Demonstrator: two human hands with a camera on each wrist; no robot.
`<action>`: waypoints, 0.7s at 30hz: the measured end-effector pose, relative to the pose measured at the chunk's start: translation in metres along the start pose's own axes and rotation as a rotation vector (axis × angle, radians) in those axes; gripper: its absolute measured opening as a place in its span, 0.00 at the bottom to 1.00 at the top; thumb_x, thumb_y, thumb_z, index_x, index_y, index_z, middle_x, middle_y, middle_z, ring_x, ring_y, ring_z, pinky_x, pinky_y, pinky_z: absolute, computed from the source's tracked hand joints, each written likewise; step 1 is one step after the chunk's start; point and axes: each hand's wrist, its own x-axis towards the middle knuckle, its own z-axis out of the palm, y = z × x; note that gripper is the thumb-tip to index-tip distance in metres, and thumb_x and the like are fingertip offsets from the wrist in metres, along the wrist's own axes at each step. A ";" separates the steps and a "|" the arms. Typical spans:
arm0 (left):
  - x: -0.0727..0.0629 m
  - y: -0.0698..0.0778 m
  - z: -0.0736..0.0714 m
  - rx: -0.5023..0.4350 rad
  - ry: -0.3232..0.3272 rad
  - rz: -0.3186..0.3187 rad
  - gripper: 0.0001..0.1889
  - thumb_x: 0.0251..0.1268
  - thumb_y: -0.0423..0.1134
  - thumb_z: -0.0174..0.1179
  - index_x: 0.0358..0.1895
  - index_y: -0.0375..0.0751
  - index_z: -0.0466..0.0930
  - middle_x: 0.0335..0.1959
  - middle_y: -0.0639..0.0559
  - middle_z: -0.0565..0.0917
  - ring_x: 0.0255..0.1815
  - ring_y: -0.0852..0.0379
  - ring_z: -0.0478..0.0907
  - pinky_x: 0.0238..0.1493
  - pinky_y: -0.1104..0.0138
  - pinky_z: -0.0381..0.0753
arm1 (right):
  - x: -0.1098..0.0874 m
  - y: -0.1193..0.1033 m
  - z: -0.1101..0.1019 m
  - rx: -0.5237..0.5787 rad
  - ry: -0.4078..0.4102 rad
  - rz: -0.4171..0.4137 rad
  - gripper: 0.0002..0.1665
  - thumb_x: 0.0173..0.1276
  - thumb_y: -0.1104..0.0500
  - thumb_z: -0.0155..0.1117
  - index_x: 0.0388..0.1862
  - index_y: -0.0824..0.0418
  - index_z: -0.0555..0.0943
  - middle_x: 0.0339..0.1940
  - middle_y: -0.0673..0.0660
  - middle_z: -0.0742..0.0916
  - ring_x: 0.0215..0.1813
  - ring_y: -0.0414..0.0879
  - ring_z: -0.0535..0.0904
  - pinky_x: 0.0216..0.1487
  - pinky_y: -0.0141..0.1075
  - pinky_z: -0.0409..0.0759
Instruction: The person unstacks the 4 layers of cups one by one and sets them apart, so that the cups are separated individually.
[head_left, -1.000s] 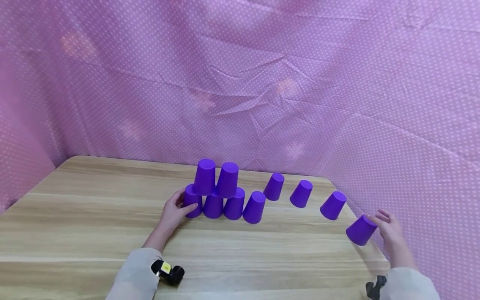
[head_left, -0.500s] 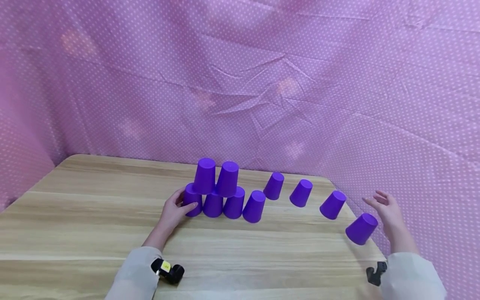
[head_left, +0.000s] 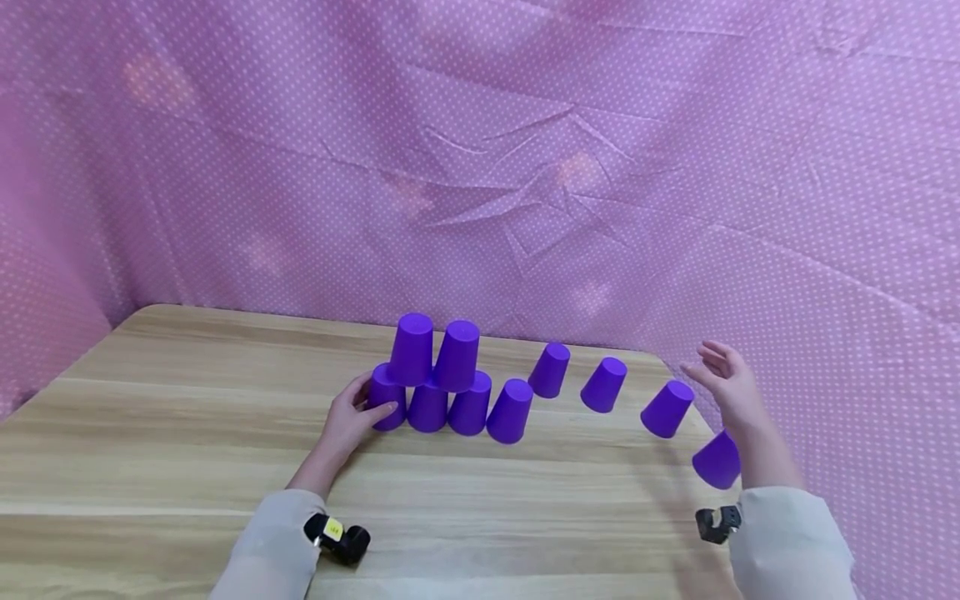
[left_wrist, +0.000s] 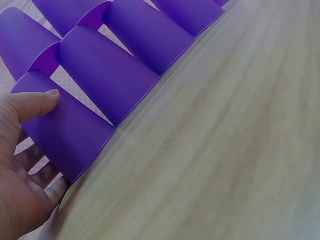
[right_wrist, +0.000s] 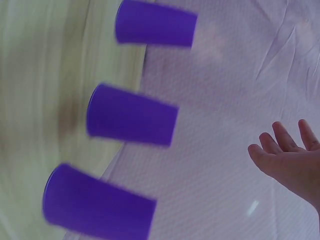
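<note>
My left hand (head_left: 347,425) grips the leftmost upside-down purple cup (head_left: 387,400) of a bottom row, thumb across its front and fingers behind it in the left wrist view. Two more upside-down cups, an upper left cup (head_left: 412,350) and an upper right cup (head_left: 457,357), stand across the tops of that row. The row's right end cup (head_left: 510,412) has nothing on it. My right hand (head_left: 731,387) is raised with loosely bent fingers, holding nothing, above the right side. Its forearm partly covers the nearest right-hand cup (head_left: 715,462).
Several single upside-down cups run along the table's right side, among them a far cup (head_left: 550,371), a middle cup (head_left: 604,386) and another cup (head_left: 667,410). The wooden table (head_left: 187,417) ends at a pink dotted cloth (head_left: 480,167) hung behind and beside it.
My right hand has let go of the nearest right-hand cup, risen, and moved left and farther away. The left hand keeps its grip on the leftmost cup.
</note>
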 end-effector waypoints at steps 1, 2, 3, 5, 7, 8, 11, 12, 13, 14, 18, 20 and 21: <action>0.000 0.000 0.000 0.001 0.000 0.002 0.32 0.49 0.31 0.61 0.60 0.33 0.59 0.57 0.34 0.63 0.58 0.43 0.59 0.58 0.56 0.59 | -0.002 -0.009 0.007 -0.005 -0.025 -0.007 0.43 0.59 0.58 0.59 0.65 0.67 0.47 0.64 0.69 0.55 0.65 0.58 0.45 0.63 0.50 0.43; 0.000 0.000 0.000 -0.002 0.001 0.003 0.32 0.49 0.31 0.61 0.60 0.33 0.59 0.57 0.34 0.63 0.58 0.43 0.60 0.58 0.56 0.59 | -0.002 -0.014 0.013 -0.010 -0.041 -0.019 0.42 0.59 0.58 0.58 0.65 0.68 0.47 0.64 0.70 0.55 0.65 0.59 0.46 0.63 0.50 0.44; 0.001 -0.001 -0.001 -0.004 0.002 0.004 0.32 0.49 0.30 0.61 0.60 0.33 0.58 0.57 0.34 0.63 0.58 0.43 0.60 0.58 0.56 0.59 | -0.002 -0.017 0.019 -0.008 -0.056 -0.029 0.42 0.58 0.59 0.59 0.65 0.69 0.47 0.64 0.70 0.55 0.65 0.59 0.46 0.63 0.50 0.44; 0.001 -0.001 -0.001 -0.006 0.002 0.003 0.32 0.49 0.30 0.60 0.60 0.33 0.58 0.57 0.34 0.63 0.58 0.43 0.59 0.58 0.56 0.59 | -0.002 -0.022 0.030 -0.023 -0.081 -0.046 0.43 0.58 0.59 0.60 0.64 0.70 0.48 0.63 0.70 0.56 0.64 0.60 0.47 0.63 0.50 0.46; 0.001 -0.001 -0.001 -0.007 0.004 0.006 0.32 0.49 0.30 0.61 0.60 0.33 0.59 0.57 0.33 0.64 0.57 0.43 0.60 0.58 0.56 0.59 | -0.001 -0.025 0.040 -0.026 -0.102 -0.068 0.42 0.57 0.59 0.60 0.63 0.71 0.49 0.63 0.70 0.57 0.64 0.60 0.49 0.62 0.49 0.47; 0.001 -0.001 -0.001 -0.006 0.003 0.005 0.32 0.49 0.30 0.61 0.60 0.33 0.59 0.57 0.33 0.64 0.57 0.43 0.60 0.58 0.56 0.59 | -0.001 -0.025 0.045 -0.032 -0.112 -0.076 0.42 0.57 0.59 0.61 0.63 0.71 0.50 0.62 0.70 0.58 0.63 0.60 0.49 0.62 0.50 0.48; 0.001 -0.002 -0.001 -0.004 0.002 0.006 0.32 0.49 0.30 0.61 0.60 0.33 0.59 0.56 0.33 0.64 0.57 0.43 0.60 0.58 0.56 0.59 | 0.001 -0.027 0.060 -0.022 -0.135 -0.104 0.41 0.56 0.61 0.61 0.62 0.71 0.52 0.62 0.69 0.60 0.63 0.59 0.51 0.62 0.50 0.49; 0.002 -0.002 -0.002 -0.004 0.003 0.007 0.32 0.49 0.30 0.61 0.60 0.33 0.59 0.56 0.33 0.64 0.57 0.43 0.60 0.58 0.56 0.60 | 0.001 -0.028 0.065 -0.016 -0.144 -0.110 0.40 0.56 0.62 0.61 0.62 0.71 0.52 0.62 0.69 0.61 0.63 0.58 0.52 0.62 0.50 0.49; 0.002 -0.002 -0.002 -0.003 0.004 0.005 0.32 0.49 0.30 0.61 0.60 0.33 0.59 0.56 0.33 0.64 0.57 0.43 0.60 0.58 0.56 0.60 | 0.001 -0.029 0.070 -0.010 -0.154 -0.113 0.40 0.56 0.62 0.61 0.62 0.71 0.52 0.61 0.69 0.61 0.63 0.58 0.52 0.62 0.50 0.49; 0.002 -0.002 -0.002 -0.002 0.005 0.005 0.32 0.49 0.30 0.61 0.60 0.33 0.59 0.56 0.33 0.64 0.57 0.43 0.60 0.58 0.56 0.59 | 0.002 -0.030 0.075 -0.005 -0.166 -0.116 0.40 0.56 0.63 0.60 0.62 0.71 0.52 0.62 0.69 0.61 0.63 0.58 0.52 0.62 0.50 0.49; 0.002 -0.002 -0.002 0.005 0.007 0.010 0.32 0.49 0.31 0.61 0.60 0.33 0.59 0.56 0.33 0.64 0.57 0.43 0.61 0.57 0.56 0.60 | 0.003 -0.032 0.093 0.037 -0.210 -0.100 0.39 0.55 0.64 0.60 0.62 0.69 0.53 0.62 0.67 0.61 0.64 0.56 0.52 0.62 0.49 0.50; 0.002 -0.002 -0.002 0.004 0.008 0.012 0.32 0.48 0.30 0.61 0.60 0.33 0.59 0.56 0.34 0.64 0.57 0.43 0.61 0.57 0.56 0.60 | 0.003 -0.032 0.102 0.058 -0.224 -0.101 0.38 0.55 0.65 0.60 0.62 0.69 0.54 0.62 0.66 0.62 0.63 0.56 0.52 0.62 0.47 0.51; 0.002 -0.003 -0.002 0.003 0.009 0.013 0.32 0.48 0.30 0.61 0.60 0.33 0.59 0.56 0.34 0.65 0.57 0.43 0.61 0.57 0.56 0.60 | 0.004 -0.032 0.107 0.072 -0.227 -0.105 0.38 0.55 0.66 0.60 0.62 0.69 0.54 0.61 0.66 0.62 0.63 0.56 0.53 0.62 0.47 0.51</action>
